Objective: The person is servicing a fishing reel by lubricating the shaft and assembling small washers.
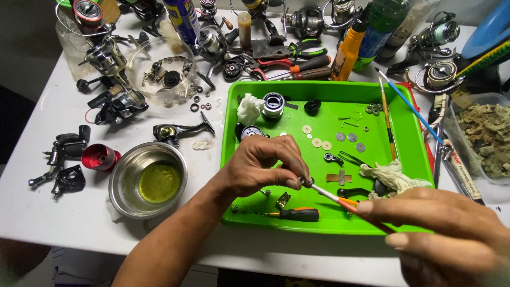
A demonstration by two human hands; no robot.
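Observation:
My left hand (263, 165) hovers over the green tray (419, 143) and pinches a small dark metal part (305, 182) between thumb and fingertips. My right hand (446, 234) at the lower right holds a thin orange-handled brush (334, 197), and its tip touches the small part. On the tray below lie a small screwdriver with a black and orange handle (298, 214), several washers (340, 139), a silver spool (273, 104), a crumpled rag (393, 175) and a white tissue (248, 109).
A steel bowl of yellow-green liquid (149, 180) stands left of the tray, beside a red spool (100, 157) and black reel parts (66, 159). A clear glass bowl of small parts (162, 72), reels, pliers (287, 53), bottles and cans crowd the back. A plastic tub (486, 138) stands right.

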